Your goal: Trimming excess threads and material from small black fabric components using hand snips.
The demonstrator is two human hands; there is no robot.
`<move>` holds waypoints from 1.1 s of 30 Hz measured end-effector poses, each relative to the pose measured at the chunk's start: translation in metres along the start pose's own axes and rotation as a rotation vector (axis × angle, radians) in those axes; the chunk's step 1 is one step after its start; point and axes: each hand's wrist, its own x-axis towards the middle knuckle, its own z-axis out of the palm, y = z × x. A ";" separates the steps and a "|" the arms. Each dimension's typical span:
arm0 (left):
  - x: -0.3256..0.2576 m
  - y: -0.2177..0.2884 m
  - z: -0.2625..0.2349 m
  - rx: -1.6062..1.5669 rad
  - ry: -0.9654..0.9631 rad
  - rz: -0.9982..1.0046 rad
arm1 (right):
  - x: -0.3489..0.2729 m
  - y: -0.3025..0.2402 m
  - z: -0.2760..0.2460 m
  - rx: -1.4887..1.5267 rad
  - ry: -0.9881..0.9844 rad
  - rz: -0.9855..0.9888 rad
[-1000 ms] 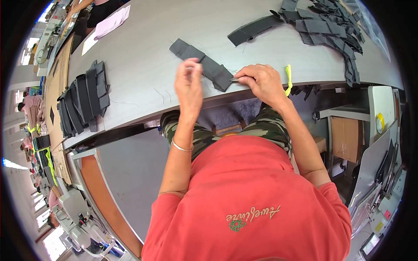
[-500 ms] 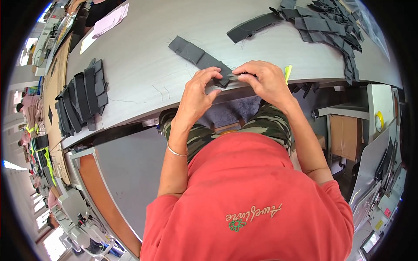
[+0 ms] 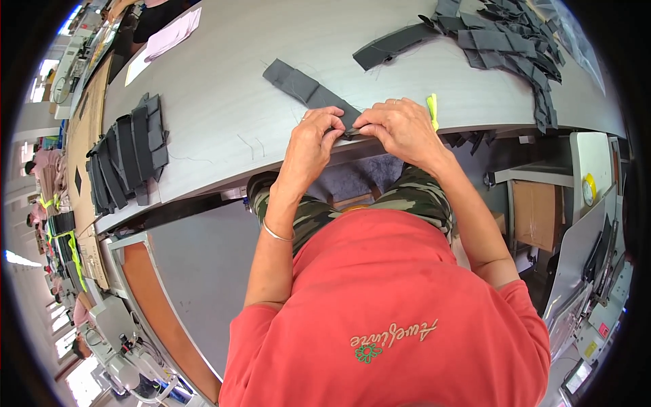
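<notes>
A long dark grey fabric strip (image 3: 302,86) lies slanted on the pale grey table (image 3: 224,115), its near end at the table's front edge. My left hand (image 3: 313,141) pinches that near end from the left. My right hand (image 3: 401,127) pinches the same end from the right, fingertips almost touching those of the left. A small yellow-green tool (image 3: 432,110) lies on the table just beyond my right hand.
A stack of dark grey fabric pieces (image 3: 125,152) sits at the table's left. A loose pile of similar strips (image 3: 502,47) spreads over the far right. Pink paper (image 3: 169,37) lies at the far left. A cardboard box (image 3: 536,214) stands under the table at right.
My left hand came down from above the strip and moved right to meet my right hand; both now pinch the strip's near end at the table edge.
</notes>
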 end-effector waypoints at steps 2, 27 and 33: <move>0.000 -0.002 0.001 0.003 0.005 0.003 | 0.000 0.000 0.001 0.001 -0.003 0.013; 0.002 0.004 0.010 -0.110 0.160 -0.131 | -0.004 0.010 -0.017 0.618 0.210 0.346; -0.012 0.004 0.014 -0.264 0.229 -0.146 | -0.005 0.004 0.010 0.627 0.010 0.438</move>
